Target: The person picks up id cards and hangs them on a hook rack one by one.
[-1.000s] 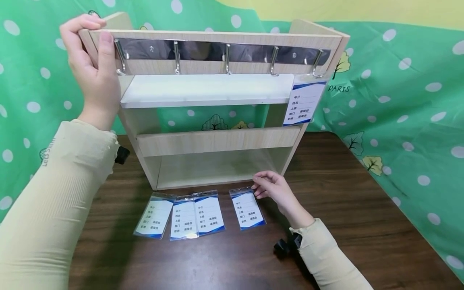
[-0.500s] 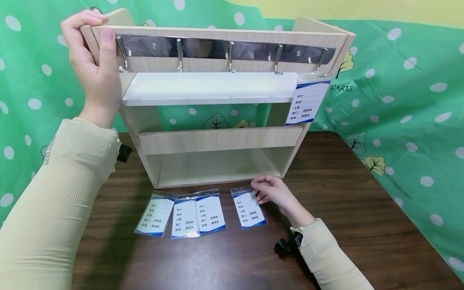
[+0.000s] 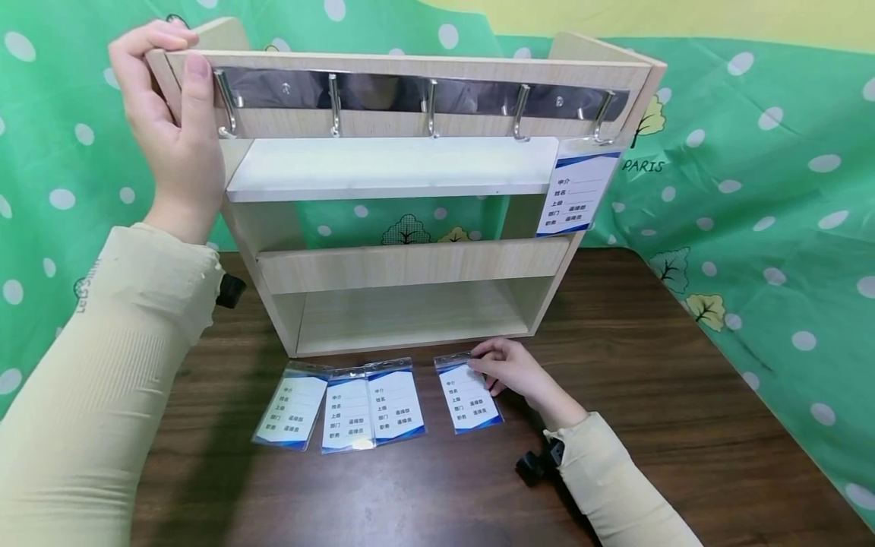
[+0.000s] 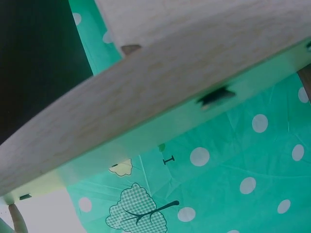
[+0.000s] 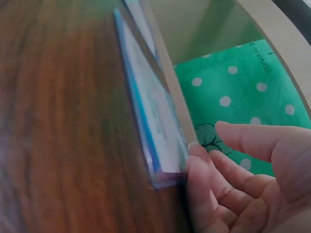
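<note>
My left hand [image 3: 174,129] grips the upper left corner of a pale wooden shelf rack [image 3: 410,267], thumb on the front board and fingers over the top. My right hand [image 3: 519,376] is at the upper right edge of an ID badge [image 3: 469,396] lying on the table. In the right wrist view, the fingertips [image 5: 195,158] meet that badge's edge while the thumb [image 5: 243,137] stands apart from them. Another badge [image 3: 579,194] hangs from the rightmost hook [image 3: 601,118]. To the left lie three more badges, one slanted [image 3: 292,409] and two overlapping [image 3: 349,414].
A metal strip [image 3: 386,91] with several hooks runs along the rack's top board. The dark wooden table [image 3: 437,501] has its right edge beside a green dotted cloth [image 3: 766,304]. A black wrist device [image 3: 532,468] sits below the right hand.
My right fingers have shifted slightly down the badge's upper right edge. The badge stays in place on the table, and my left hand keeps its grip on the rack.
</note>
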`<state>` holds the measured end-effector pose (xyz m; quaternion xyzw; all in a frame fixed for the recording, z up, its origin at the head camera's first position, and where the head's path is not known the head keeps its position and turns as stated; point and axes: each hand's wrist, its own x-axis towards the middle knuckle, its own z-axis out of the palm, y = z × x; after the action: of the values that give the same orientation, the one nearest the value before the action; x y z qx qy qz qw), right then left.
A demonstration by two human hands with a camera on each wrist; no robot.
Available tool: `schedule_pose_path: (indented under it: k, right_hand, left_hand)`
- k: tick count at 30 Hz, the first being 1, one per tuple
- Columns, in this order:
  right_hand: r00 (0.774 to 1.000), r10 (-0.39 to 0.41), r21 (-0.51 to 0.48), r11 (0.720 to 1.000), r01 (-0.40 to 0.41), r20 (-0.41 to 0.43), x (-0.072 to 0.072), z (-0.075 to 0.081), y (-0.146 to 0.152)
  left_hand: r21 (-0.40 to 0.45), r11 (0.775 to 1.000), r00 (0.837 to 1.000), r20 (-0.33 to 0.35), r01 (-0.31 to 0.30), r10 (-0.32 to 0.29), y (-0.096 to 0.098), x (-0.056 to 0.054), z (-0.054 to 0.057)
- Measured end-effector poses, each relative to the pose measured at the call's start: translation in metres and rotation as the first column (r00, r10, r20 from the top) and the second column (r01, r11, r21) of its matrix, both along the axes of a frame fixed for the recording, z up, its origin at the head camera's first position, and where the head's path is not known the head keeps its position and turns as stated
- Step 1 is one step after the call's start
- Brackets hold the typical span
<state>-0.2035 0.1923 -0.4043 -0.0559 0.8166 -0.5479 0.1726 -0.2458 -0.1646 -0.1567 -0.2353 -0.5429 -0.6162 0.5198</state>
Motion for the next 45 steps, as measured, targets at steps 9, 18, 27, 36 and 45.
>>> schedule_pose_path:
  k: [9, 18, 27, 36, 45]
  right_hand:
    - [1.000, 0.002, 0.016, 1.000, -0.003, 0.016, -0.002, -0.007, -0.002]
    - [1.000, 0.019, 0.092, 0.996, -0.019, 0.005, -0.008, -0.007, 0.002]
    - [1.000, 0.028, 0.128, 0.991, -0.028, -0.002, -0.012, -0.007, 0.000]
    - [1.000, 0.012, 0.150, 0.989, -0.013, 0.012, -0.013, -0.006, 0.003]
    - [0.996, 0.087, 0.296, 0.952, -0.075, -0.026, -0.012, -0.002, -0.001]
  left_hand:
    - [0.017, 1.000, 1.000, -0.012, 0.017, -0.016, -0.001, 0.001, -0.002]
    - [0.012, 1.000, 1.000, -0.009, 0.012, -0.012, 0.001, 0.000, 0.000]
    - [0.016, 1.000, 1.000, -0.015, 0.005, -0.005, 0.000, 0.001, 0.000]
    - [0.013, 1.000, 1.000, -0.013, 0.021, -0.021, 0.003, -0.001, 0.002]
    - [0.018, 1.000, 1.000, -0.012, -0.002, 0.003, 0.002, -0.001, 0.001]
